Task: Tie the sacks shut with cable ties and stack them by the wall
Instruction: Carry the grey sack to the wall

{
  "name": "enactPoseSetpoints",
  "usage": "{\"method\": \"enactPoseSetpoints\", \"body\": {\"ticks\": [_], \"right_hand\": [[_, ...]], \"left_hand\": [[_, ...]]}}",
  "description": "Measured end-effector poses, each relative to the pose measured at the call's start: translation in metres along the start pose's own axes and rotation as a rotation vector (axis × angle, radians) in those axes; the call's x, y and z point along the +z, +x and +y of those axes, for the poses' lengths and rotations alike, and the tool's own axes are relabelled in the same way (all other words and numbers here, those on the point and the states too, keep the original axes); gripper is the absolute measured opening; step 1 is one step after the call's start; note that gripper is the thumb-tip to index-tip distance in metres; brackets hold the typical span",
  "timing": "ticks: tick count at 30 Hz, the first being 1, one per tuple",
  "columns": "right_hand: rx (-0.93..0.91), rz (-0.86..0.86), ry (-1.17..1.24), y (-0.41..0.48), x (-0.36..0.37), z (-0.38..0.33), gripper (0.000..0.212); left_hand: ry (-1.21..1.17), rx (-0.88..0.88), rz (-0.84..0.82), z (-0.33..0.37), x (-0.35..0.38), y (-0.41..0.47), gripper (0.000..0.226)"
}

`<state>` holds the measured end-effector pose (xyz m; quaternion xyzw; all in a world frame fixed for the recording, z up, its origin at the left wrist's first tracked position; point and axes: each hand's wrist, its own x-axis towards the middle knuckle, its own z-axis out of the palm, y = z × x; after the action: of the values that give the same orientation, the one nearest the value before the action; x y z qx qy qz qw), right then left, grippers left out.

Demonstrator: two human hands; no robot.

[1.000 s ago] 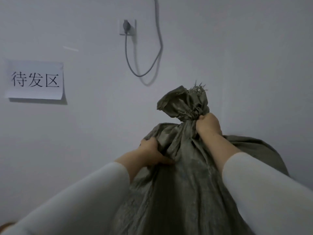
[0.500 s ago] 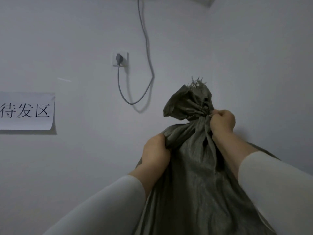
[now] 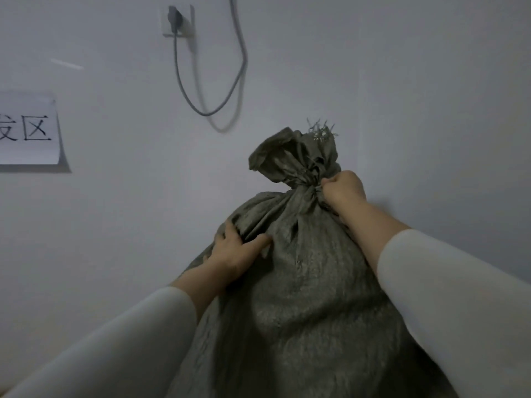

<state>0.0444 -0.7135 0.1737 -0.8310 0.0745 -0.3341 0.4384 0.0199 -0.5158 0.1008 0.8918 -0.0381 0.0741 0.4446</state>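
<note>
Up against the plain pale-grey wall (image 3: 402, 96) was the big olive-grey woven plastic sack (image 3: 301, 311), full and bulging, its neck already bunched tight with a frayed tuft on top. Couldn't actually make out a cable tie in the gathers, too small to tell. Right hand (image 3: 343, 189) was clenched round the cinched neck. Left hand (image 3: 232, 249) had a fistful of fabric lower down, at the sack's shoulder.

Looked to me like the stacking part, getting it into place by the wall. My two cents: keep the pull below the cinch so the closure doesn't slip off, let the lower hand steer the bulk, and settle it flush to the wall so it won't roll.

Whatever it rested on was out of shot. Room-wise: a white paper sign with black characters (image 3: 28, 130) stuck up on the left, a grey cable (image 3: 209, 114) drooping in a loop, and a white wall socket with a dark plug (image 3: 179, 21) up top.
</note>
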Motion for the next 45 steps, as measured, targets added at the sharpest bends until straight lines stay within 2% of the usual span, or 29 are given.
{"method": "enactPoseSetpoints", "body": {"ticks": [2,5,9,14,16,19,21,23,25,27,29,34,39,45], "right_hand": [[0.017,-0.002,-0.035,-0.004,-0.003,0.000,0.026],[0.051,0.006,-0.083,-0.015,-0.012,0.004,0.021],[0.137,0.027,-0.111,-0.025,-0.027,0.013,0.013],[0.218,0.057,-0.133,-0.029,-0.040,0.034,0.010],[0.192,0.031,-0.173,-0.028,-0.036,0.028,0.007],[0.117,-0.108,-0.269,-0.029,-0.021,0.011,0.028],[0.061,-0.133,-0.408,-0.035,-0.014,0.000,0.044],[-0.074,-0.144,-0.604,-0.048,-0.012,-0.010,0.063],[-0.190,-0.275,-0.742,-0.060,-0.010,-0.014,0.063],[-0.160,-0.445,-0.818,-0.064,-0.009,-0.005,0.060],[-0.118,-0.527,-0.846,-0.058,-0.010,0.014,0.059],[-0.129,-0.556,-0.866,-0.032,-0.010,0.036,0.057],[-0.181,-0.517,-0.947,-0.045,0.007,0.038,0.058],[-0.252,-0.410,-1.000,-0.062,0.008,0.031,0.056]], "left_hand": [[0.016,0.102,0.005,0.006,0.001,-0.020,0.102],[0.087,0.238,-0.103,0.014,0.008,-0.042,0.097],[0.252,0.249,-0.231,0.020,0.022,-0.048,0.093],[0.356,0.248,-0.221,0.025,0.025,-0.058,0.092],[0.360,0.219,-0.251,0.020,0.026,-0.059,0.091],[0.314,0.175,-0.303,0.014,0.026,-0.052,0.094],[0.301,0.163,-0.308,0.015,0.029,-0.044,0.094],[0.331,0.163,-0.304,0.019,0.032,-0.038,0.093],[0.362,0.148,-0.292,0.023,0.035,-0.031,0.094],[0.389,0.141,-0.279,0.024,0.039,-0.023,0.093],[0.434,0.155,-0.263,0.024,0.047,-0.015,0.091],[0.436,0.137,-0.274,0.033,0.057,0.003,0.089],[0.391,0.139,-0.306,0.012,0.054,0.003,0.091],[0.447,0.136,-0.211,0.007,0.050,-0.022,0.088]]}}
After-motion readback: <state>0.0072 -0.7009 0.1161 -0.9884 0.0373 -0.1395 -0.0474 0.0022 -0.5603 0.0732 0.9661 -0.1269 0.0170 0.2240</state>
